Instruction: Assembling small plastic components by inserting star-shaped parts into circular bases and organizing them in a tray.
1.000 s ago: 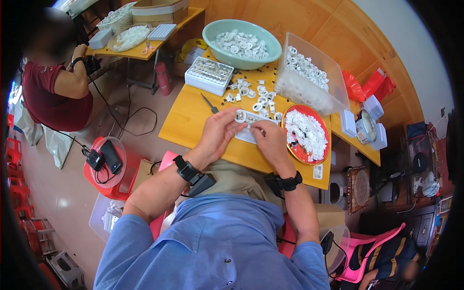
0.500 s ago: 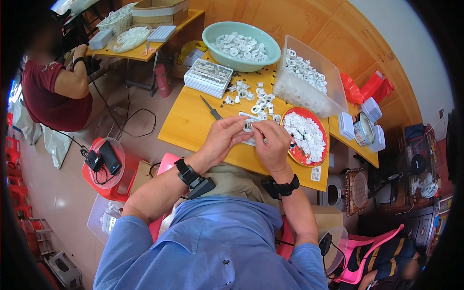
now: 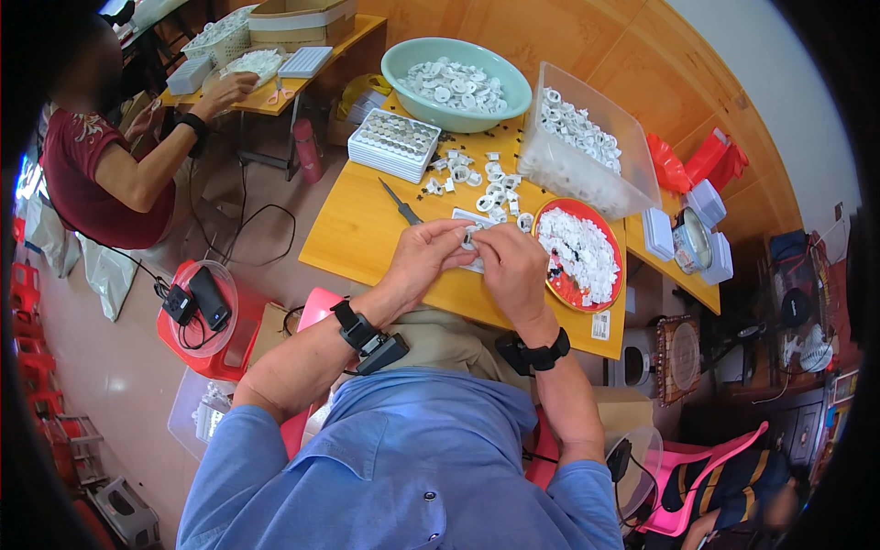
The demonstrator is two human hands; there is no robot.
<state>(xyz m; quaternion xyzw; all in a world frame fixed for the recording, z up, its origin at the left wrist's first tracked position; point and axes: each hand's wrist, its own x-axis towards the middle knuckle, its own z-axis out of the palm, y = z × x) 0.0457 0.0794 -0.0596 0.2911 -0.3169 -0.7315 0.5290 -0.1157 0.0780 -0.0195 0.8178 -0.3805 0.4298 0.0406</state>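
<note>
Between the fingertips of both hands sits a small round white plastic part (image 3: 470, 237), mostly covered by the fingers. My left hand (image 3: 425, 258) pinches it from the left, and my right hand (image 3: 513, 266) grips it from the right. Beneath the hands, a white tray (image 3: 468, 217) shows partly on the yellow table. A dark-handled screwdriver (image 3: 401, 203) lies just beyond my left hand. Loose white ring-shaped parts (image 3: 496, 195) are scattered past the fingers. Beside my right hand stands a red dish (image 3: 562, 301) heaped with small white pieces and a few black ones.
At the back stand a green basin (image 3: 394, 69) of white parts and a clear bin (image 3: 587, 188) of more rings. Stacked white trays (image 3: 390, 156) hold round metallic pieces. A co-worker in a dark red shirt (image 3: 87, 197) sits at another table on the left.
My hands stay in nearly the same place, with the fingers shifting slightly around the small part. The co-worker's arm has reached out to the pile on the other table.
</note>
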